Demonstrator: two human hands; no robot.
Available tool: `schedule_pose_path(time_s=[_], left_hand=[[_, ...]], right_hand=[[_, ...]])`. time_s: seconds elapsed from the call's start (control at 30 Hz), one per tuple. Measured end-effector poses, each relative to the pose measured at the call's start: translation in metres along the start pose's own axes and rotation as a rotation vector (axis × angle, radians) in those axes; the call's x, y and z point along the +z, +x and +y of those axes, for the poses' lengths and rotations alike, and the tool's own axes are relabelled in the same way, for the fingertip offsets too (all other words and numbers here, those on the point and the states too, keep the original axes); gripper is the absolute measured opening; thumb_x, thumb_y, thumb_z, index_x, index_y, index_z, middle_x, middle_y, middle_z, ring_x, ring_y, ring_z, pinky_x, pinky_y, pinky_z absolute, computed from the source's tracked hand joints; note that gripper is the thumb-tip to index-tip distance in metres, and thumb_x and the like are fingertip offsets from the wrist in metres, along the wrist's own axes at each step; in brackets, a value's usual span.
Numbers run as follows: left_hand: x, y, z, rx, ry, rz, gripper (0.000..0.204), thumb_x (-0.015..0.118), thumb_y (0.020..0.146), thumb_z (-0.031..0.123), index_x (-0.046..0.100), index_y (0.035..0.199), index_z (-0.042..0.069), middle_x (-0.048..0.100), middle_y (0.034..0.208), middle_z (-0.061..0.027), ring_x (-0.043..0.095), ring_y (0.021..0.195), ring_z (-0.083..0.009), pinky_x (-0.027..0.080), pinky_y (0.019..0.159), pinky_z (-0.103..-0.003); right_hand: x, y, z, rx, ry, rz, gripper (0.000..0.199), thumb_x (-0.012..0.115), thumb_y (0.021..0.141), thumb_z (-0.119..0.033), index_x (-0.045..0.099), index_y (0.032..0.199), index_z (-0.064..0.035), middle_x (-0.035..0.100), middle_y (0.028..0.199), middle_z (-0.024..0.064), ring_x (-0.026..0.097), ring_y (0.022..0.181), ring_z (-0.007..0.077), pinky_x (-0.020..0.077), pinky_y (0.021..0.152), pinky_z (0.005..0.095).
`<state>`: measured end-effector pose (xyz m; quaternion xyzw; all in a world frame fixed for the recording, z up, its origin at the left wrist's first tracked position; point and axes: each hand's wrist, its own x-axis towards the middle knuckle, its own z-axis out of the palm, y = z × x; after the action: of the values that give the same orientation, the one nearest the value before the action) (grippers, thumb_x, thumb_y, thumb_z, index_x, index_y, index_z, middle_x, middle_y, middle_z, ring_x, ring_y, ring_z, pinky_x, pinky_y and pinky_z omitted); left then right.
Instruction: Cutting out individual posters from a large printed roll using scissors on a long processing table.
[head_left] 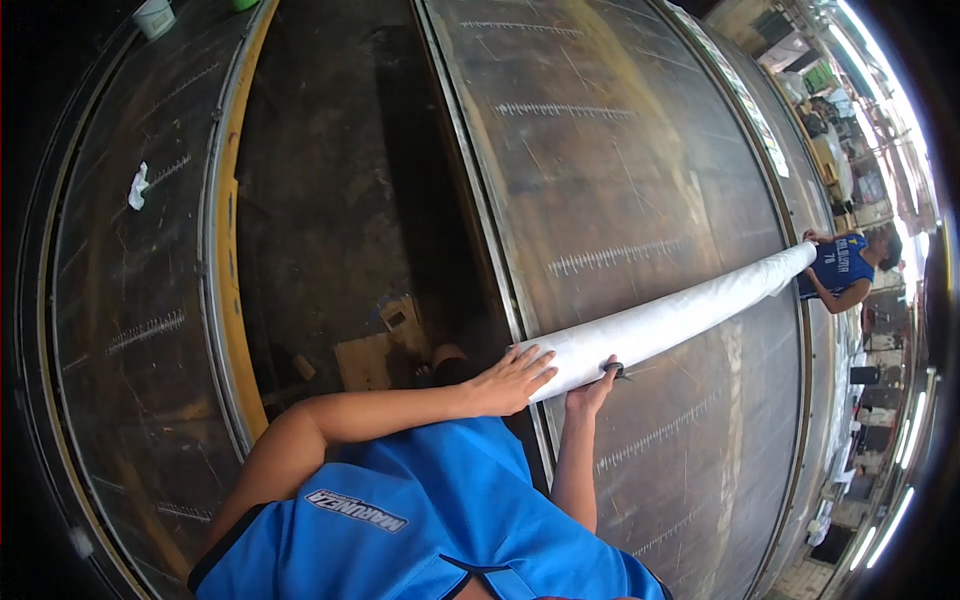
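A long white roll of sheet material (670,318) lies across the dark table from its near edge to the far side. My left hand (512,380) rests on the roll's near end, fingers stretched and apart. Beside it, my right hand (590,392) is closed around a small black-handled pointed tool (617,371), which looks like scissors, against the side of the roll. The blades are too small to make out well. At the far end, another person (845,265) in a blue sleeveless top has both hands on the roll.
The long table (620,170) bears rows of white tick marks and has a metal edge rail (478,170). A dark gap with wooden pieces (365,362) lies left of it. Beyond stands a second table (130,260) with a crumpled white scrap (138,187) and a white bucket (154,18).
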<state>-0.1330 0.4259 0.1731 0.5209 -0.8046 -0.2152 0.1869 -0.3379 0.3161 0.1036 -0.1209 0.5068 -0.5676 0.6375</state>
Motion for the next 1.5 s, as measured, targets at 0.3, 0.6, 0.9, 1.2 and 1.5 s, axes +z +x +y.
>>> schedule_pose_path(time_s=[0.3, 0.6, 0.9, 1.2, 1.5], left_hand=[[-0.102, 0.056, -0.177, -0.019, 0.061, 0.001, 0.094, 0.075, 0.079, 0.034, 0.025, 0.152, 0.001, 0.025, 0.155, -0.025, 0.03, 0.14, -0.0441, 0.028, 0.115, -0.055], [-0.217, 0.122, -0.344, 0.064, 0.05, -0.134, 0.09, 0.073, 0.082, 0.035, 0.027, 0.15, -0.001, 0.028, 0.152, -0.0266, 0.035, 0.136, -0.045, 0.031, 0.112, -0.056], [-0.32, 0.172, -0.502, 0.063, 0.095, -0.05, 0.085, 0.074, 0.079, 0.027, 0.033, 0.149, 0.002, 0.023, 0.154, -0.0282, 0.03, 0.137, -0.0523, 0.033, 0.11, -0.058], [-0.444, 0.189, -0.706, 0.077, 0.071, -0.105, 0.085, 0.072, 0.083, 0.031, 0.03, 0.149, 0.001, 0.027, 0.151, -0.0287, 0.036, 0.133, -0.0516, 0.035, 0.111, -0.054], [-0.562, 0.224, -0.866, 0.098, 0.223, -0.12, 0.082, 0.074, 0.081, 0.03, 0.035, 0.148, 0.002, 0.025, 0.153, -0.027, 0.03, 0.136, -0.053, 0.033, 0.11, -0.057]], right_hand=[[0.196, 0.072, 0.066, -0.132, -0.134, 0.065, 0.049, 0.056, 0.098, -0.039, 0.047, 0.132, -0.0059, 0.055, 0.128, 0.01, 0.056, 0.117, 0.0267, 0.0476, 0.099, 0.0436], [0.357, 0.154, 0.126, -0.179, -0.092, 0.118, 0.045, 0.054, 0.099, -0.038, 0.048, 0.135, -0.0099, 0.054, 0.128, 0.0084, 0.056, 0.118, 0.0266, 0.049, 0.099, 0.0451], [0.544, 0.214, 0.202, -0.027, 0.005, 0.058, 0.047, 0.06, 0.097, -0.035, 0.036, 0.134, -0.0186, 0.047, 0.135, 0.0051, 0.047, 0.125, 0.0247, 0.0438, 0.102, 0.0473], [0.756, 0.264, 0.278, -0.051, 0.01, 0.219, 0.061, 0.072, 0.088, -0.032, 0.033, 0.133, -0.0175, 0.049, 0.13, 0.0086, 0.052, 0.119, 0.027, 0.0477, 0.097, 0.0498], [0.959, 0.339, 0.359, -0.007, 0.024, 0.18, 0.073, 0.075, 0.085, -0.03, 0.028, 0.138, -0.0139, 0.046, 0.133, 0.0105, 0.049, 0.122, 0.0295, 0.0462, 0.098, 0.051]])
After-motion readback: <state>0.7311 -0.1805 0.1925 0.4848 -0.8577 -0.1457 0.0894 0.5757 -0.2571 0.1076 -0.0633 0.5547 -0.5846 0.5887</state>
